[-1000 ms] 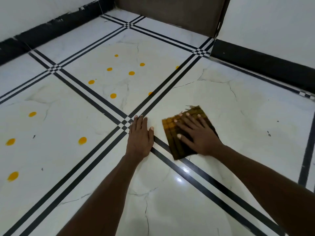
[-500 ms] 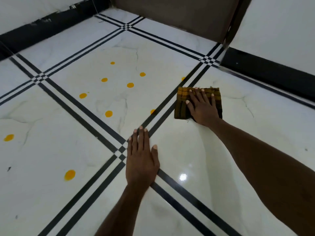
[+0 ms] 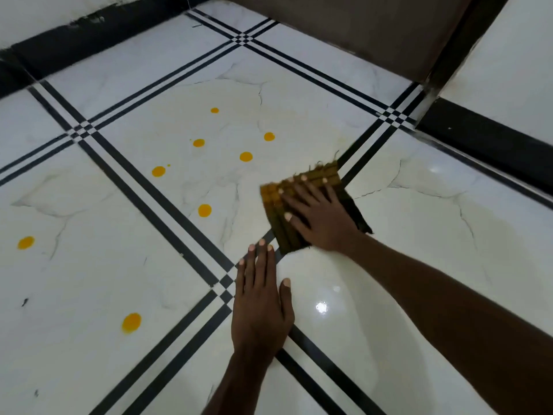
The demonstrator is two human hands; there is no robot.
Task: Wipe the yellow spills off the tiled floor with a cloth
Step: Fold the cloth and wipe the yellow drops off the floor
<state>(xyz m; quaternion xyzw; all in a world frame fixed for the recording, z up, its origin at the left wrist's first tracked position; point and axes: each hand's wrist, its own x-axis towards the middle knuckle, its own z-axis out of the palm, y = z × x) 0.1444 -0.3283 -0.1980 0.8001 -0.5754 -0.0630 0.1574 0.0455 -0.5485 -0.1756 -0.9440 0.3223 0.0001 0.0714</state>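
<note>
We observe the right hand (image 3: 321, 218), fingers (image 3: 294, 194) spread flat, pressing the checked cloth (image 3: 350, 205) onto the tiled floor (image 3: 419, 235) across a black border line. Left hand (image 3: 260, 310) lies flat, holding nothing. Yellow spills (image 3: 204, 210) remain left of the cloth.

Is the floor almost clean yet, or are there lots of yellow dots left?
Not yet. The tile on the right shows no dots. The right hand presses the cloth flat near the black lines; the left hand rests on the floor. Eight yellow dots remain, the nearest just left of the cloth.
</note>
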